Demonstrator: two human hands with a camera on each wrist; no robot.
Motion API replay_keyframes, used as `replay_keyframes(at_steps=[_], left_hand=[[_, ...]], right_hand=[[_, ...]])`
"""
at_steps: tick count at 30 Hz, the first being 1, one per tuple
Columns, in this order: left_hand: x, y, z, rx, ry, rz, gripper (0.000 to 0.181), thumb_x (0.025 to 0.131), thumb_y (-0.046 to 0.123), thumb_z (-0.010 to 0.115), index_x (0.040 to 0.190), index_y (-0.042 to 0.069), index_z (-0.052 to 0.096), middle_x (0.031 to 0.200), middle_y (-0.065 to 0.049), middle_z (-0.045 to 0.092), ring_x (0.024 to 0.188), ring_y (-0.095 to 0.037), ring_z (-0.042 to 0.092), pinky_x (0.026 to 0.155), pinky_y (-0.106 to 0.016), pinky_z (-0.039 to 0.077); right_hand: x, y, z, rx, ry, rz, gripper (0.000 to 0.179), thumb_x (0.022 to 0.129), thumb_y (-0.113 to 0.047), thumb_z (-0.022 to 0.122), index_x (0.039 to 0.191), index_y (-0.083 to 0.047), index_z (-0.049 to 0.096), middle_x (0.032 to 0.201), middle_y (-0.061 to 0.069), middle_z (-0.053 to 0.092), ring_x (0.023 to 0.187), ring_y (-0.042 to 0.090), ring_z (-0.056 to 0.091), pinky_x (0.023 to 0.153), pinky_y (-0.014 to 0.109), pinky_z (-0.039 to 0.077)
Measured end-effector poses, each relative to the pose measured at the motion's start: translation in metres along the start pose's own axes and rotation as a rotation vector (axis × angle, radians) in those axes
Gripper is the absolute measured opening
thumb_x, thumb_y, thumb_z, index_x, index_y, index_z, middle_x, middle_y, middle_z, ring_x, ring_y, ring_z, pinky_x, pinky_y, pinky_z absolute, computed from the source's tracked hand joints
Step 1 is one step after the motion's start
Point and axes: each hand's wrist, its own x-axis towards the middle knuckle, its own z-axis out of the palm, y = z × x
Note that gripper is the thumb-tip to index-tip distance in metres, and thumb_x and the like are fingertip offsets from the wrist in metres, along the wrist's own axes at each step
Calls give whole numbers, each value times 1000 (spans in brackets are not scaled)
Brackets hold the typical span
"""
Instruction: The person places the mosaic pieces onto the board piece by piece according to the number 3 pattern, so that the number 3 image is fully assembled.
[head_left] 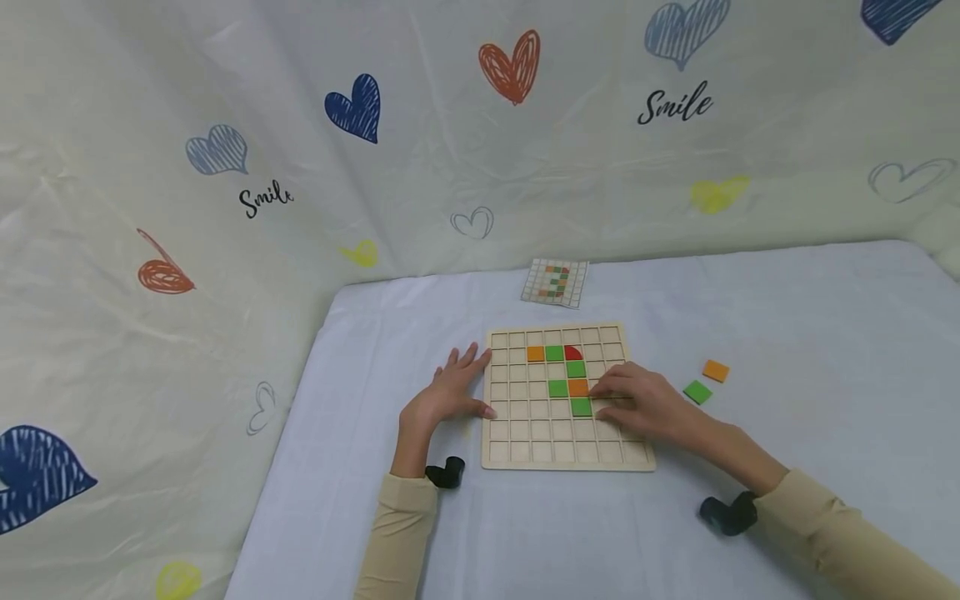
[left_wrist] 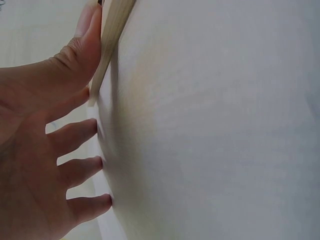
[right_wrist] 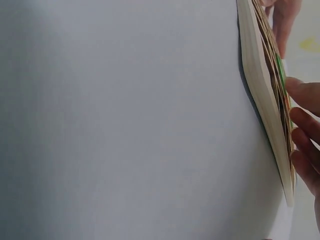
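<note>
A square wooden grid board (head_left: 531,454) lies on the white-covered table. In its cells sit a red rounded tile (head_left: 573,353), several green tiles (head_left: 558,388) and two orange ones, including an orange tile (head_left: 578,387) near the middle. My left hand (head_left: 448,392) is spread at the board's left edge, its thumb and a fingertip touching it; the left wrist view shows the thumb (left_wrist: 85,45) against the rim. Over the board's right half, my right hand (head_left: 641,400) reaches in, fingertips next to the orange tile and the lowest green tile. No tile shows between its fingers.
A pattern card (head_left: 555,283) with a coloured figure on a grid lies behind the board. To the right are a loose orange tile (head_left: 716,371) and a loose green tile (head_left: 697,392). Black wrist-worn devices (head_left: 729,513) sit at both wrists. A printed cloth (head_left: 420,167) hangs behind.
</note>
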Motion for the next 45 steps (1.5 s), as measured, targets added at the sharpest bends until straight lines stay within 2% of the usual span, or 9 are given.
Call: replay_keyframes(at_steps=[5, 9, 18, 22, 25, 28, 35, 41, 45], left_hand=[[0, -1, 0, -1, 1, 1, 105, 82, 27, 88, 165, 19, 24, 174, -6, 9, 161, -35, -3, 129, -59, 6], [0, -1, 1, 0, 3, -1, 105, 82, 27, 87, 165, 19, 24, 174, -5, 9, 161, -34, -4, 129, -59, 5], [0, 0, 0, -3, 3, -9, 104, 82, 27, 87, 165, 19, 25, 174, -5, 9, 161, -34, -4, 129, -58, 5], [-1, 1, -1, 1, 2, -9, 103, 83, 27, 86, 165, 19, 24, 174, -5, 9, 161, -34, -3, 129, -58, 5], [-2, 1, -1, 0, 3, -10, 103, 83, 27, 86, 165, 19, 25, 174, -6, 9, 161, -34, -3, 129, -58, 5], [-1, 1, 0, -7, 3, -11, 103, 83, 26, 87, 165, 19, 25, 174, -6, 10, 161, -34, -3, 129, -58, 5], [0, 1, 2, -9, -5, -7, 104, 82, 26, 87, 165, 19, 25, 174, -5, 9, 161, -33, -4, 129, -58, 4], [-1, 3, 1, -6, -6, -5, 104, 83, 26, 87, 165, 18, 24, 174, -6, 9, 161, -34, -4, 129, -58, 4], [-2, 3, 0, 4, 0, -1, 103, 83, 26, 86, 165, 17, 25, 174, -7, 10, 161, -35, -3, 129, -60, 5]], right_hand=[[-5, 4, -5, -69, 70, -35, 26, 75, -4, 89, 99, -10, 80, 98, -3, 75, 93, 19, 67, 77, 35, 60], [-11, 9, -11, -83, 126, -50, 28, 72, -1, 90, 96, -10, 80, 96, -4, 75, 91, 17, 67, 74, 31, 59], [-28, 16, -32, -111, 98, 69, 28, 76, 1, 87, 99, -12, 80, 98, -5, 74, 94, 19, 67, 78, 30, 58], [-33, 24, -34, -131, 152, 13, 31, 72, 4, 87, 97, -12, 80, 95, -5, 75, 91, 18, 66, 79, 16, 51], [-37, 31, -36, -143, 199, -40, 33, 68, 6, 88, 94, -12, 80, 92, -5, 74, 86, 16, 65, 77, 11, 47], [-41, 36, -39, -161, 221, -54, 33, 66, 6, 88, 93, -12, 80, 91, -5, 74, 84, 15, 65, 76, 10, 46], [-51, 41, -47, -207, 196, 13, 34, 65, 4, 90, 94, -10, 80, 92, -3, 74, 86, 18, 65, 79, 2, 45], [-58, 41, -52, -235, 176, 45, 32, 66, 1, 91, 93, -9, 80, 91, -3, 74, 83, 18, 65, 73, 11, 52], [-62, 42, -52, -219, 190, 22, 33, 63, 1, 92, 92, -10, 80, 88, -6, 70, 77, 12, 61, 69, 11, 50]])
